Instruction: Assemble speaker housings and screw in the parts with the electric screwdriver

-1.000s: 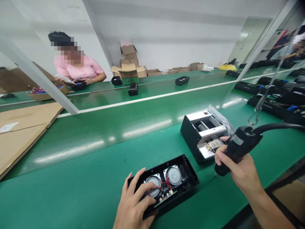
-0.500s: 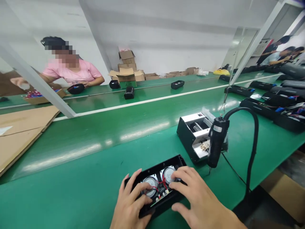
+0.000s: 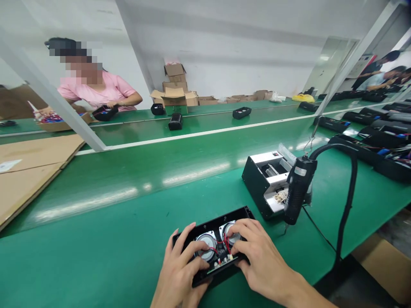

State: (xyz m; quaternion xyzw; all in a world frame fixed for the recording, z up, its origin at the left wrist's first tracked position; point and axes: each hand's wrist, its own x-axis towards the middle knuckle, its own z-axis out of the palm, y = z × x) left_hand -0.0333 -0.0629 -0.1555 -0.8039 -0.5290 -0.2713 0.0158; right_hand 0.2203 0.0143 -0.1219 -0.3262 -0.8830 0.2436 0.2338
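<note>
A black speaker housing (image 3: 205, 225) lies open side up on the green bench, slightly tilted in the view. Two round silver speaker drivers (image 3: 207, 245) show inside it, with red wires (image 3: 227, 244) and a small circuit board (image 3: 221, 264) along the near edge. My left hand (image 3: 183, 269) wraps round its left end, fingertips on the left driver and board edge. My right hand (image 3: 257, 252) grips the right part. Its fingers bend over the right driver and wires, and its thumb is at the near wall. The fingertips partly cover the wires.
A black electric screwdriver (image 3: 299, 190) hangs at the right before a white-and-black screw feeder (image 3: 266, 182). Cardboard (image 3: 35, 171) lies at the left. Across the bench a co-worker in pink (image 3: 105, 92) handles a black housing. Several housings (image 3: 382, 154) crowd the far right.
My right thumb has come in to the housing's near wall, and the right fingers have curled closer to the red wires. The co-worker's outstretched hand has dropped to the parts box.
</note>
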